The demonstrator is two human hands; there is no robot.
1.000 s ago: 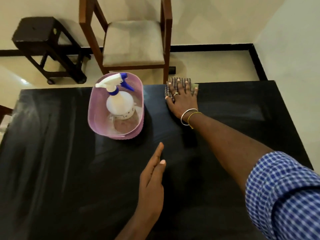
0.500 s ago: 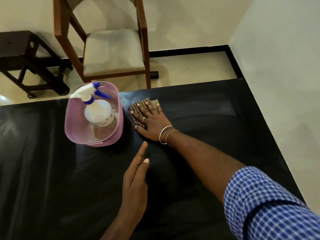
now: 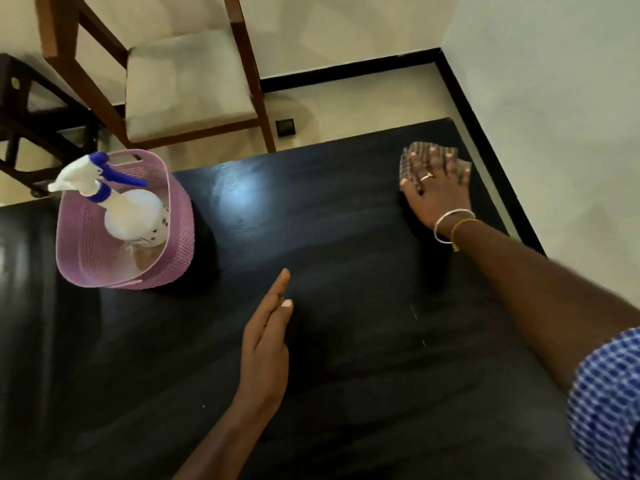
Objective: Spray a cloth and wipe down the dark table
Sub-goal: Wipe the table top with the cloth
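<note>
Right hand, fingers spread flat, presses brown checked cloth onto black table near far right corner. Left hand grip apart, fingers straight, empty. White spray bottle stands in pink plastic basket.

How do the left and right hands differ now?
The right hand presses flat on the cloth, fingers spread; the left hand holds nothing, fingers together.
The right hand is near the table's far right corner; the left hand mid-table.
The right hand wears ring and bangles; the left hand shows none.
Both have straight fingers.
</note>
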